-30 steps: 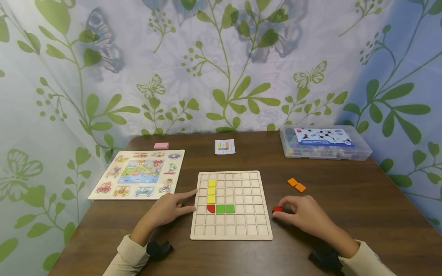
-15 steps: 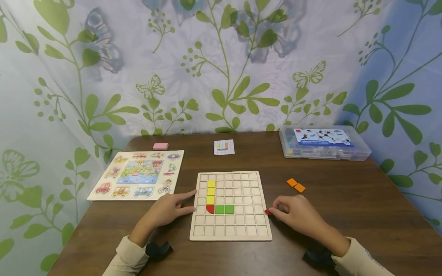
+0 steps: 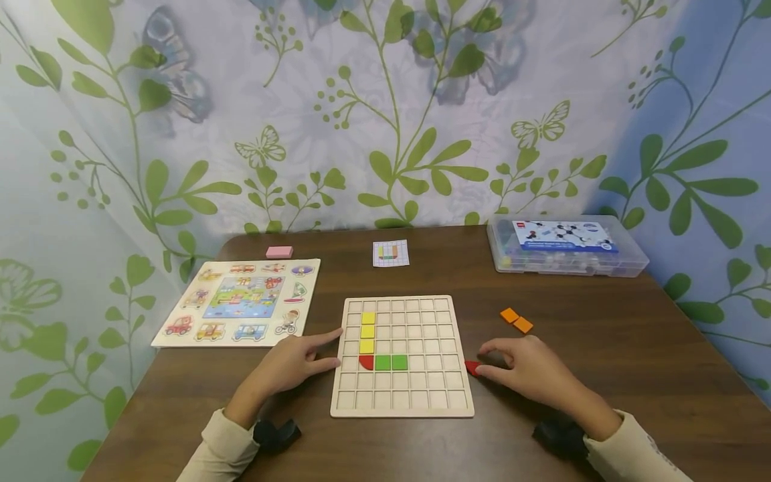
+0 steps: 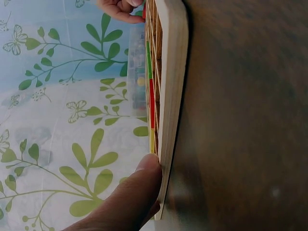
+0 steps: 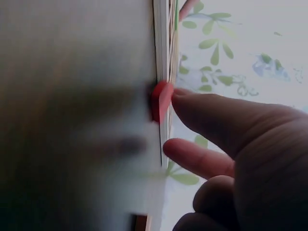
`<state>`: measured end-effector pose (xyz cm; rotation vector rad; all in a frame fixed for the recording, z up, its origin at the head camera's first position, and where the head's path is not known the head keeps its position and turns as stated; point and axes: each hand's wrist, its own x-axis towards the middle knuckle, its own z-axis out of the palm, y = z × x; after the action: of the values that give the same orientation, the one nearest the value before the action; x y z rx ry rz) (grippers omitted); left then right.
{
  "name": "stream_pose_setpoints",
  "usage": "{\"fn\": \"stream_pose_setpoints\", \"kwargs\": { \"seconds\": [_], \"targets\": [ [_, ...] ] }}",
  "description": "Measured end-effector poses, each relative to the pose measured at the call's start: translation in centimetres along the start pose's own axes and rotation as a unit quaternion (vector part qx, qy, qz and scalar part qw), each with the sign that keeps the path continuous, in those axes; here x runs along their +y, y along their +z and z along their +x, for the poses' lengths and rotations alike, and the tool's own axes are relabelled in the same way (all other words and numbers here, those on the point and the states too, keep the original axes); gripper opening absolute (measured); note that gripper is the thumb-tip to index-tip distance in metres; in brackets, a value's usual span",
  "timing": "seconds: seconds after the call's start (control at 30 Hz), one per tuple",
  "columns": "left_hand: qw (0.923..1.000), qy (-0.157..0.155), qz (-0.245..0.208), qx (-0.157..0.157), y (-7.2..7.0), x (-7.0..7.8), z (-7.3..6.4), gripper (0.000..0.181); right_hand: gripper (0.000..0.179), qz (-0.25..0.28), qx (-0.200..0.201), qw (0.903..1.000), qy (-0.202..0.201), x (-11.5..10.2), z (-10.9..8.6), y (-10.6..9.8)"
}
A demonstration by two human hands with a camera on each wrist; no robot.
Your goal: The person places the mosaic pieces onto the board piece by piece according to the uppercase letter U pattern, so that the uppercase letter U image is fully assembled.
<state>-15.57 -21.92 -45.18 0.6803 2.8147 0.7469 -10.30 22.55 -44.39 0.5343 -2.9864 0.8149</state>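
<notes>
A wooden grid board [image 3: 427, 399] lies on the table. Set in its cells are yellow squares [image 3: 367, 331], a red quarter-round piece [image 3: 367, 363] and green squares [image 3: 391, 363]. My left hand [image 3: 286, 367] touches the board's left edge with straight thumb and index finger. Just off the board's right edge is a loose red piece [image 3: 472, 368], also seen in the right wrist view as a small red piece [image 5: 162, 100]. The thumb of my right hand [image 3: 533, 368] touches it, while the index finger stands apart. Its exact outline is partly hidden.
Two orange squares [image 3: 516, 320] lie beyond my right hand. A pattern card [image 3: 391, 254] is behind the board. At left are a picture puzzle [image 3: 235, 304] and a pink block [image 3: 280, 252]. A clear plastic case [image 3: 566, 246] stands at back right.
My right hand carried the red piece leftward to the board's right edge. Its index finger has since come away from the piece, and the hand has shifted slightly right. The left hand stays put.
</notes>
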Motion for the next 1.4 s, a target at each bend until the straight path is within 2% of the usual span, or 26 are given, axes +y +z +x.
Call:
{"fn": "stream_pose_setpoints", "kwargs": {
  "seconds": [0.17,0.5,1.03,1.4],
  "targets": [
    [1.0,-0.006,-0.002,-0.001,0.0,0.1,-0.1,0.063,0.031,-0.008,-0.003,0.9999,-0.015,-0.2,0.0,0.6],
    [1.0,-0.007,0.004,-0.005,-0.1,0.0,0.1,0.063,0.022,-0.029,0.002,0.9992,-0.029,-0.4,0.0,0.7],
    [0.9998,-0.014,0.004,-0.012,-0.2,0.3,0.0,0.062,0.013,-0.044,-0.003,0.9951,-0.089,-0.2,0.2,0.1],
    [0.9998,-0.015,0.003,-0.011,-0.1,0.3,0.0,0.063,0.018,-0.027,-0.054,0.9871,-0.148,-1.1,1.5,-0.2]
  ]
}}
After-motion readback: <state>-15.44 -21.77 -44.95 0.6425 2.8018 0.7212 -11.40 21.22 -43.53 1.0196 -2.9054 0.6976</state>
